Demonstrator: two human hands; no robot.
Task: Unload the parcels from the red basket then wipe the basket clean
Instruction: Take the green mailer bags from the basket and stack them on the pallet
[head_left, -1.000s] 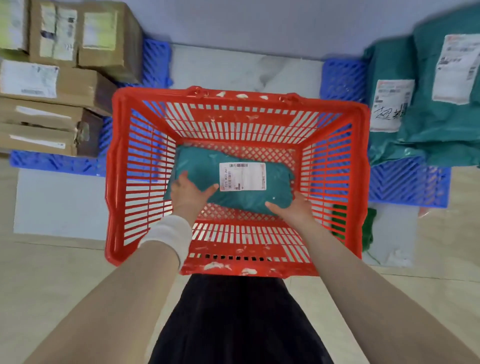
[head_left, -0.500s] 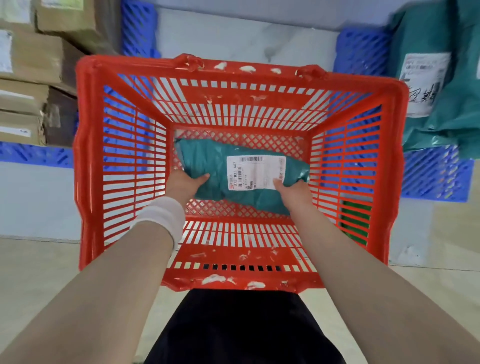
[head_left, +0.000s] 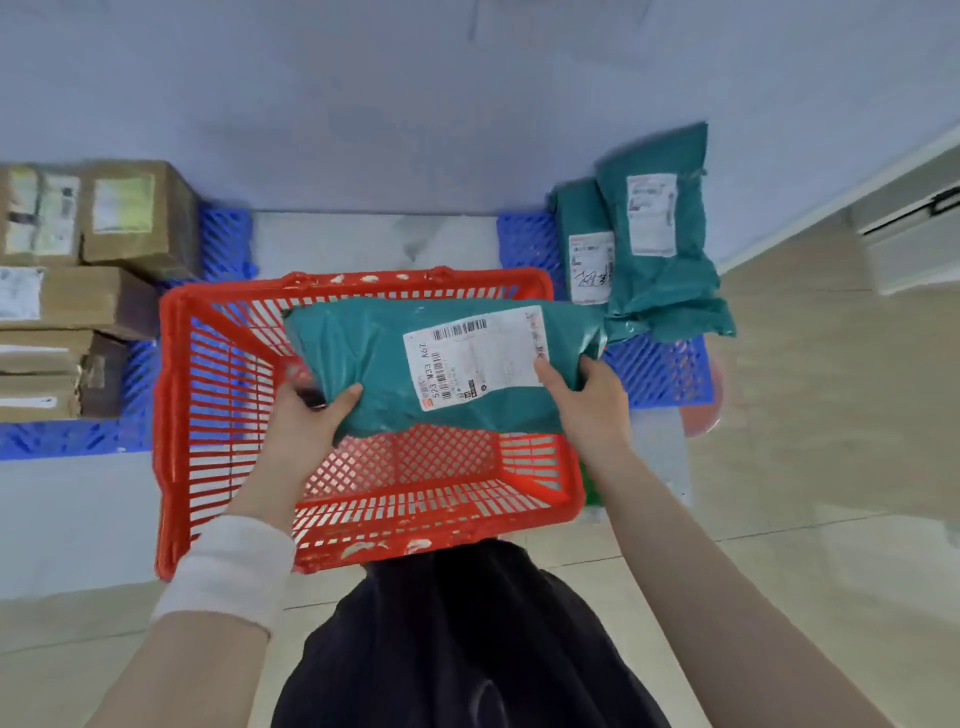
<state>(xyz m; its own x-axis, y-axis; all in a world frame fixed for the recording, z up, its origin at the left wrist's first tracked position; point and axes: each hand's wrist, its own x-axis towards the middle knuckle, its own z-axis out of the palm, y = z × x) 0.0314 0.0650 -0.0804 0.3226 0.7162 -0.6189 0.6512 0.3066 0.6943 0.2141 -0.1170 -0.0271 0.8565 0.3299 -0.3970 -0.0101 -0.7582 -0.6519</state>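
Observation:
A teal plastic parcel with a white shipping label hangs above the red basket, over its far right part. My left hand grips the parcel's near left corner. My right hand holds its near right edge beside the label. The basket stands on the floor in front of me, and the mesh bottom that shows below the parcel is bare. White smears mark the basket's near and far rims.
Two teal parcels lie on a blue pallet at the right. Several cardboard boxes are stacked on another blue pallet at the left. Something green shows behind the basket's right wall. A wall runs along the back.
Both hands have lifted the teal parcel off the basket's bottom, up and to the right, above the rim. The view has pulled back and tilted up.

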